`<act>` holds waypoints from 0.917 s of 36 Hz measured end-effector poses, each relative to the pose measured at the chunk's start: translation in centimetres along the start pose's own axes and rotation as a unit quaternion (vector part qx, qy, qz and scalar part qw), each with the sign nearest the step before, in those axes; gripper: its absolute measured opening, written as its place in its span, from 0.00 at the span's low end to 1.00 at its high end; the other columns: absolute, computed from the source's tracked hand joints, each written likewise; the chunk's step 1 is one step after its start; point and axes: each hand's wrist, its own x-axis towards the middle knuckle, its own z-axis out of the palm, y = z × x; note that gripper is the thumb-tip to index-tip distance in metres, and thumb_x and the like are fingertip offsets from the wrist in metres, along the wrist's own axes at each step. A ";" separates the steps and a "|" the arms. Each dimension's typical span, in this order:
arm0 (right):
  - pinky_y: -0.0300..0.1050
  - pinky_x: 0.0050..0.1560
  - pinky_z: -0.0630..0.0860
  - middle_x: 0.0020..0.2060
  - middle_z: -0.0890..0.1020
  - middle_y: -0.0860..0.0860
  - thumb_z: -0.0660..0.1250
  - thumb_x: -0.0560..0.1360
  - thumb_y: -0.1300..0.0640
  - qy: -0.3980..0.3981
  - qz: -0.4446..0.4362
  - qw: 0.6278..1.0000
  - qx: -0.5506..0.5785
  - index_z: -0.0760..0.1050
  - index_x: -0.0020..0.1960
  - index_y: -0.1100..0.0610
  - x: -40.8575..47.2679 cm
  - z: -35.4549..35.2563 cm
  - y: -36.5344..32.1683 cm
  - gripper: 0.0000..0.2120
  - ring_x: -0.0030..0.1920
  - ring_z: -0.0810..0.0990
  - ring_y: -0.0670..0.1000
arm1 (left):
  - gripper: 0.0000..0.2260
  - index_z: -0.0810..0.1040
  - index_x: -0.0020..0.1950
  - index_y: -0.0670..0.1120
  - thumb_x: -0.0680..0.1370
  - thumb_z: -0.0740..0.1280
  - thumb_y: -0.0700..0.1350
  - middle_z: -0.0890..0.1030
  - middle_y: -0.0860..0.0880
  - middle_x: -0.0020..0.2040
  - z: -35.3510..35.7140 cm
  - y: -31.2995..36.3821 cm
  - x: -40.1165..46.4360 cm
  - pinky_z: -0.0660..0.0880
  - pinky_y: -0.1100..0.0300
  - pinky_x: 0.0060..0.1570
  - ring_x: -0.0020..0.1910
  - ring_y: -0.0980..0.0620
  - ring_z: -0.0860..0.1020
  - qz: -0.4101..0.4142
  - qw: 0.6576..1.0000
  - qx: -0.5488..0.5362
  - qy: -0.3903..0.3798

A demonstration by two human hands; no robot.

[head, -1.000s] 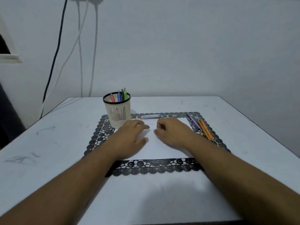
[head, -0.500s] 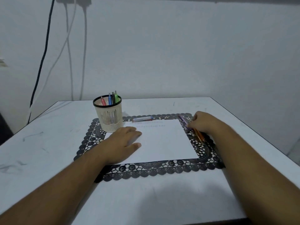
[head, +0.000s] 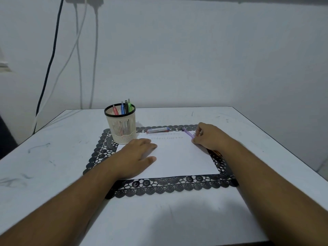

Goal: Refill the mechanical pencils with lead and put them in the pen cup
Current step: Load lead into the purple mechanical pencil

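While flat on the paper [head: 177,157], left hand [head: 136,157] idle; right hand [head: 209,137] pinching purple pencil [head: 188,133], long axis running away-left toward lead case [head: 158,130], cup [head: 121,125] beyond.

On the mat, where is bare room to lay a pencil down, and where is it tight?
Free: the white paper between the left hand and right hand. Crowded: the far edge, where the pen cup, the lead case and the purple pencil in the right hand's grip sit.
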 end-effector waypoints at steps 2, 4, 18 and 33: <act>0.48 0.43 0.74 0.50 0.80 0.52 0.75 0.72 0.50 0.001 -0.001 1.000 -0.004 0.75 0.44 0.50 0.2 0.2 -0.1 0.09 0.47 0.80 0.52 | 0.24 0.63 0.81 0.58 0.84 0.59 0.59 0.58 0.57 0.82 -0.1 0.1 0.0 0.53 0.56 0.78 0.80 0.56 0.52 0.000 1.000 0.000 -0.001; 0.47 0.43 0.73 0.50 0.80 0.53 0.74 0.73 0.50 0.009 -0.004 1.000 -0.019 0.74 0.42 0.51 0.2 0.4 -0.3 0.09 0.48 0.80 0.53 | 0.24 0.62 0.81 0.58 0.84 0.59 0.59 0.58 0.58 0.82 -0.1 0.1 -0.1 0.53 0.55 0.78 0.81 0.57 0.51 -0.001 1.000 0.000 -0.003; 0.50 0.46 0.78 0.45 0.75 0.52 0.71 0.73 0.47 0.077 -0.064 0.993 -0.070 0.74 0.34 0.51 -0.2 1.1 -1.6 0.13 0.49 0.77 0.55 | 0.24 0.63 0.80 0.58 0.84 0.60 0.59 0.59 0.57 0.81 0.2 -0.3 0.2 0.55 0.54 0.78 0.80 0.56 0.52 0.013 1.000 0.000 0.016; 0.42 0.39 0.69 0.34 0.80 0.47 0.70 0.81 0.50 -0.079 -0.235 0.950 0.190 0.77 0.43 0.51 -4.3 4.4 -7.6 0.09 0.34 0.74 0.43 | 0.16 0.76 0.67 0.57 0.79 0.70 0.53 0.85 0.57 0.54 -0.7 1.1 0.1 0.79 0.51 0.52 0.53 0.54 0.82 0.132 0.955 0.068 0.258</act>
